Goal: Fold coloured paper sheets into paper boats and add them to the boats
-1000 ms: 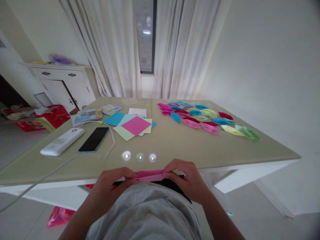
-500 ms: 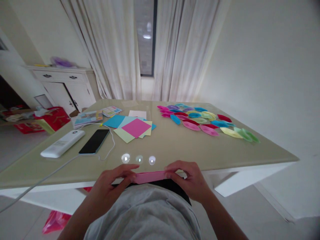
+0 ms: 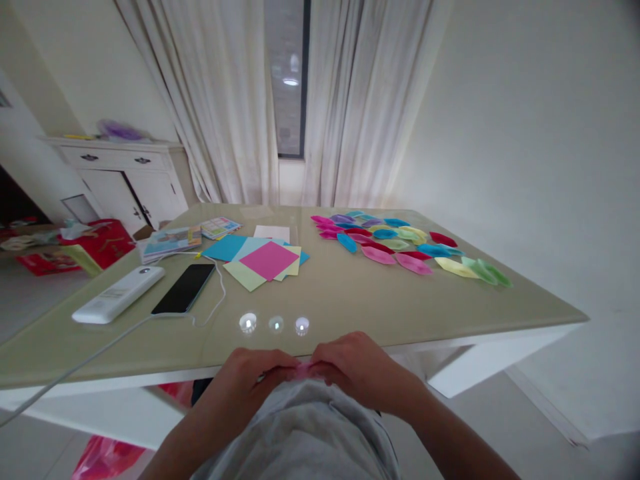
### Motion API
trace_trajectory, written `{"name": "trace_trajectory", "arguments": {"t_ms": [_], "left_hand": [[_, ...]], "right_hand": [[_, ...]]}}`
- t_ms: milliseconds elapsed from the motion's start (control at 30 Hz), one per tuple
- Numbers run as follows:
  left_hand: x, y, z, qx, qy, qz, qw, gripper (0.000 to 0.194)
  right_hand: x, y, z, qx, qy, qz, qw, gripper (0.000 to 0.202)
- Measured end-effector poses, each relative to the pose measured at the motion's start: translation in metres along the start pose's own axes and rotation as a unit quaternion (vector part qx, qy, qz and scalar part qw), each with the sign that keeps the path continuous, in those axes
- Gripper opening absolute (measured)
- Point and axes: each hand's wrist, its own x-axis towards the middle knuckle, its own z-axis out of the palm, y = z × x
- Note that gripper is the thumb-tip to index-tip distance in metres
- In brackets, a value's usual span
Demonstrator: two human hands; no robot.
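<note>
Close to my body, at the table's front edge, my left hand (image 3: pixel 257 377) and my right hand (image 3: pixel 355 370) pinch a pink folded paper (image 3: pixel 302 371) between them. Only a small part of the paper shows; my fingers cover the rest. Beyond them on the table (image 3: pixel 360 307) lies a pile of square paper sheets in blue, green and yellow, with a pink sheet (image 3: pixel 270 260) on top. To the right of the pile are several folded leaf-shaped papers (image 3: pixel 377 255) in pink, red, blue, purple, yellow and green.
A white power bank (image 3: pixel 117 295) and a black-screened phone (image 3: pixel 184 289) with a white cable (image 3: pixel 95 357) lie on the left. Booklets (image 3: pixel 173 241) are behind them. A white cabinet (image 3: pixel 125 180) stands back left, curtains (image 3: pixel 220 100) behind, a wall (image 3: pixel 525 147) right.
My hands have come together and slightly down, closing over the pink paper, which showed as a long strip between them before. The view has shifted slightly.
</note>
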Motion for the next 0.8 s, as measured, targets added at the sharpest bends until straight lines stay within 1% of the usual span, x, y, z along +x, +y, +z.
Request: {"name": "trace_trajectory", "arguments": {"t_ms": [133, 267, 333, 400, 433, 467, 533, 567, 600, 633, 667, 700, 767, 800], "left_hand": [[-0.006, -0.004, -0.004, -0.023, -0.018, -0.032, 0.999, 0.027], [-0.013, -0.009, -0.004, -0.024, -0.028, -0.043, 0.998, 0.029], [-0.016, -0.012, -0.007, -0.028, -0.034, -0.045, 0.998, 0.029], [-0.02, -0.017, -0.014, -0.018, -0.023, -0.048, 0.998, 0.028], [-0.023, -0.021, -0.019, -0.007, -0.002, -0.053, 0.999, 0.028], [-0.027, -0.027, -0.025, -0.002, 0.013, -0.061, 0.998, 0.027], [-0.036, -0.04, -0.034, -0.015, 0.052, -0.093, 0.994, 0.03], [-0.041, -0.048, -0.036, -0.028, 0.057, -0.103, 0.993, 0.031], [-0.047, -0.056, -0.036, -0.039, 0.046, -0.113, 0.992, 0.033], [-0.054, -0.065, -0.034, -0.055, 0.035, -0.126, 0.99, 0.036], [-0.06, -0.073, -0.029, -0.08, 0.019, -0.14, 0.987, 0.039], [-0.066, -0.082, -0.022, -0.1, 0.004, -0.155, 0.983, 0.041], [-0.077, -0.097, -0.007, -0.128, -0.028, -0.176, 0.976, 0.049], [-0.082, -0.104, 0.0, -0.148, -0.036, -0.189, 0.97, 0.054]], "right_hand": [[-0.009, 0.008, -0.002, 0.003, -0.007, -0.009, 1.0, 0.012], [-0.016, 0.009, -0.004, 0.004, -0.007, -0.016, 1.0, 0.015], [-0.02, 0.009, -0.005, -0.005, -0.01, -0.018, 1.0, 0.014], [-0.026, 0.015, -0.007, -0.018, -0.01, -0.012, 1.0, 0.013], [-0.03, 0.022, -0.01, -0.027, -0.002, -0.002, 1.0, 0.014], [-0.034, 0.032, -0.013, -0.037, 0.013, 0.019, 0.999, 0.018], [-0.044, 0.059, -0.023, -0.083, 0.084, 0.087, 0.989, 0.025], [-0.049, 0.076, -0.029, -0.124, 0.135, 0.13, 0.974, 0.028], [-0.053, 0.093, -0.035, -0.166, 0.176, 0.172, 0.955, 0.031], [-0.057, 0.111, -0.04, -0.202, 0.204, 0.205, 0.936, 0.032], [-0.061, 0.127, -0.045, -0.23, 0.216, 0.229, 0.921, 0.032], [-0.064, 0.143, -0.049, -0.248, 0.215, 0.244, 0.913, 0.034], [-0.066, 0.169, -0.052, -0.252, 0.195, 0.28, 0.905, 0.061], [-0.067, 0.18, -0.051, -0.239, 0.187, 0.305, 0.903, 0.067]]}}
